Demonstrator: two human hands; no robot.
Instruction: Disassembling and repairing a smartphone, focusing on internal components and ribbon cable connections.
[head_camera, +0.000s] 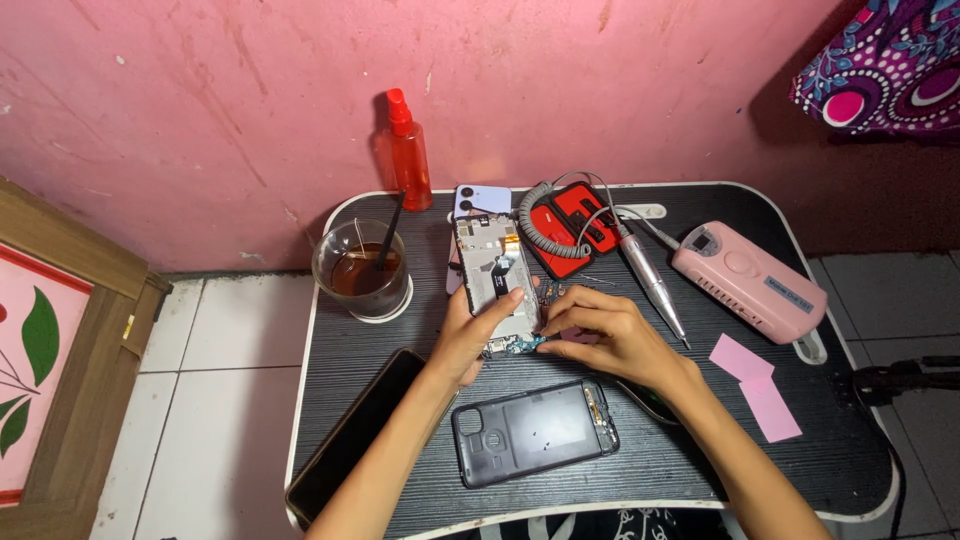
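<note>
Nearest the camera, at the lower centre of the frame, a dark grey phone back cover (535, 431) lies inner side up on the black counter (700, 460). To its left, at the lower left edge of the counter, rests a phone with a dark screen (350, 440). Above these, at the centre, the left hand (470, 335) grips the lower part of an opened phone (495, 275), thumb laid across its exposed interior. The right hand (600, 335) meets it from the right, its fingertips pinched on a small blue circuit board (520, 345) at the phone's lower end. Behind the opened phone lies a pale lilac phone back (482, 200). At the upper centre stands a red spray bottle (405, 150); left of centre, a glass of dark drink (362, 270). Right of centre lie a red and black case (570, 225), a coiled grey cord (540, 225), a pen-shaped tool (650, 280), a pink device (750, 280) and pink paper slips (755, 380).
</note>
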